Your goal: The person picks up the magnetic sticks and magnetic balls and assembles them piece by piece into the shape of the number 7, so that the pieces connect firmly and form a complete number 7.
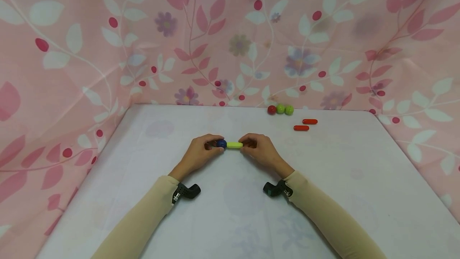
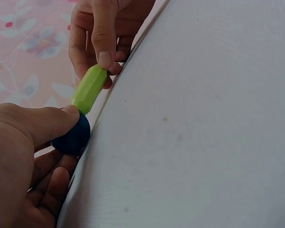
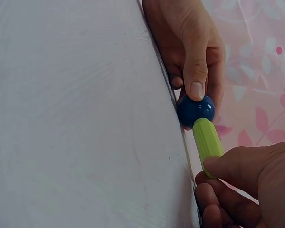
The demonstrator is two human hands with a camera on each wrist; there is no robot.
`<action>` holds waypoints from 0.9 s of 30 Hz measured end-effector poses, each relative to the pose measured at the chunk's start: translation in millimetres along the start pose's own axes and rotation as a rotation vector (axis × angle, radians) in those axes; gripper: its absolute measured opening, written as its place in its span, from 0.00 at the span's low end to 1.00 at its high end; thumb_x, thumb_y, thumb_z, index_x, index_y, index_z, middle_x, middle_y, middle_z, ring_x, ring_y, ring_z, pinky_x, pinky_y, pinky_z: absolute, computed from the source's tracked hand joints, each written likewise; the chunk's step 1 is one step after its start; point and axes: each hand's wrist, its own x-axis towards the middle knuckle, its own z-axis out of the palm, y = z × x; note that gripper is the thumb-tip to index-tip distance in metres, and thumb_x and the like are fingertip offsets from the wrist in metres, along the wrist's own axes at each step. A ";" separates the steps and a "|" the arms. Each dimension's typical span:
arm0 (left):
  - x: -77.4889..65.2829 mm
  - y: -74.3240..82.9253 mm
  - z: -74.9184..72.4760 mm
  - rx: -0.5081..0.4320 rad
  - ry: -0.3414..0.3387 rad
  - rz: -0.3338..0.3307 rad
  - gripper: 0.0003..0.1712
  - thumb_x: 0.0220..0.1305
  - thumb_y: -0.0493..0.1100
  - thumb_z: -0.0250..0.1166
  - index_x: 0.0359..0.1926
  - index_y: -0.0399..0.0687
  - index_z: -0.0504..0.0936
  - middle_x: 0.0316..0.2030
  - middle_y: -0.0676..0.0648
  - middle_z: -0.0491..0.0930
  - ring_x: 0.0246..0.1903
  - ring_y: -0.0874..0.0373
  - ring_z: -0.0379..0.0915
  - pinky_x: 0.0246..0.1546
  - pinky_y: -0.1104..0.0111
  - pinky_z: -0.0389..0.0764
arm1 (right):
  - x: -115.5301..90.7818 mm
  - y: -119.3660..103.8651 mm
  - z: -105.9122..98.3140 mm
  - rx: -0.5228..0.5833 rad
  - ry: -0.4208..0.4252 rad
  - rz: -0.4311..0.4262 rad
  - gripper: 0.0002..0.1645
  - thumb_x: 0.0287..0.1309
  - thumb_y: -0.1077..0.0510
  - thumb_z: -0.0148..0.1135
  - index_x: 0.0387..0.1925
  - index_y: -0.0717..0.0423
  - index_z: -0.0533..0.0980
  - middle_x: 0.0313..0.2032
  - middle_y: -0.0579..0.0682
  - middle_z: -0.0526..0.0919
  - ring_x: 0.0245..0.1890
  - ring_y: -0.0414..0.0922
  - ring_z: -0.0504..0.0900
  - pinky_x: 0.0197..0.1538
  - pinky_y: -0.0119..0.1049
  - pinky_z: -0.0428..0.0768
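In the head view my left hand (image 1: 202, 152) pinches a dark blue ball (image 1: 221, 144) between thumb and fingers. Opposite it, my right hand (image 1: 261, 149) pinches the far end of a short yellow-green ribbed rod (image 1: 234, 145). The rod's other end meets the ball; both are in line, at or just above the table top. Both wrist views show the glossy blue ball (image 3: 196, 112) and the green rod (image 2: 89, 89) end to end. Whether they are joined or merely touching, I cannot tell.
At the back of the white table (image 1: 230, 219) sit a red ball (image 1: 271, 110) and two green balls (image 1: 285, 109) in a row. Two red rods (image 1: 305, 125) lie to their right. A pink floral cloth (image 1: 215, 35) hangs behind the table.
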 end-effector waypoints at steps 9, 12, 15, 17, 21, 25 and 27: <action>-0.3 -1.2 0.7 -0.002 -0.001 0.000 0.21 0.67 0.45 0.75 0.60 0.49 0.87 0.47 0.53 0.85 0.38 0.57 0.79 0.41 0.60 0.80 | 0.0 0.2 1.2 -0.009 0.015 0.006 0.10 0.64 0.64 0.72 0.46 0.54 0.86 0.38 0.45 0.85 0.37 0.45 0.80 0.45 0.41 0.79; -0.2 -1.6 0.8 0.005 -0.001 -0.001 0.21 0.67 0.45 0.75 0.60 0.50 0.87 0.47 0.53 0.85 0.38 0.57 0.79 0.41 0.60 0.80 | -0.3 -0.3 1.2 -0.009 0.018 0.009 0.10 0.63 0.64 0.73 0.46 0.54 0.86 0.38 0.45 0.85 0.37 0.45 0.80 0.45 0.41 0.79; -0.3 -1.4 0.4 0.009 -0.002 -0.004 0.21 0.67 0.45 0.75 0.60 0.50 0.87 0.47 0.53 0.85 0.38 0.57 0.79 0.42 0.60 0.80 | -0.3 -0.7 0.6 0.000 0.016 0.012 0.11 0.63 0.64 0.73 0.47 0.55 0.86 0.38 0.45 0.85 0.38 0.45 0.80 0.46 0.41 0.80; -0.1 -1.3 0.2 0.006 -0.002 -0.004 0.21 0.67 0.45 0.75 0.60 0.49 0.86 0.47 0.53 0.85 0.38 0.57 0.80 0.42 0.60 0.80 | 0.4 -0.8 -1.1 0.007 0.010 0.010 0.12 0.63 0.65 0.73 0.48 0.56 0.86 0.40 0.47 0.86 0.39 0.46 0.81 0.47 0.42 0.80; 0.5 -1.3 0.2 0.007 0.002 -0.001 0.21 0.67 0.46 0.74 0.60 0.50 0.86 0.47 0.53 0.85 0.38 0.57 0.80 0.42 0.60 0.80 | 1.8 -0.7 -7.6 0.011 0.000 0.005 0.16 0.63 0.66 0.72 0.52 0.59 0.84 0.44 0.49 0.86 0.41 0.46 0.82 0.51 0.43 0.81; 0.3 -2.0 0.6 0.017 0.001 -0.002 0.21 0.67 0.46 0.74 0.60 0.51 0.86 0.47 0.52 0.85 0.38 0.57 0.79 0.42 0.61 0.80 | 1.0 0.7 -16.6 -0.009 0.012 0.011 0.16 0.64 0.66 0.72 0.53 0.60 0.84 0.45 0.48 0.87 0.43 0.46 0.83 0.53 0.45 0.81; -0.2 -2.5 0.7 0.023 0.000 -0.004 0.21 0.67 0.46 0.74 0.60 0.52 0.86 0.46 0.52 0.84 0.38 0.57 0.78 0.41 0.61 0.80 | 0.8 2.0 -22.2 -0.024 0.022 0.013 0.15 0.64 0.66 0.71 0.52 0.61 0.84 0.44 0.49 0.87 0.43 0.46 0.84 0.53 0.45 0.81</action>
